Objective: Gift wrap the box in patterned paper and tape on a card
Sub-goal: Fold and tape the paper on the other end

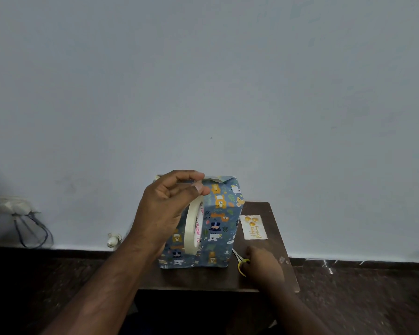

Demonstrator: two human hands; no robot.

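Observation:
The box (219,228), covered in blue paper printed with cartoon animals, stands upright on a small dark wooden table (203,279). My left hand (166,209) holds a roll of cream masking tape (193,229) up in front of the box, thumb and forefinger pinching its top. My right hand (261,264) rests on the table at the box's right, over small yellow-handled scissors (240,261); whether it grips them is unclear. A white card (254,227) with gold print lies flat on the table right of the box.
The table stands against a plain pale wall (211,93). A wall socket with dangling cables (22,213) is at the far left, and a small white object (113,239) sits near the skirting. Dark floor surrounds the table.

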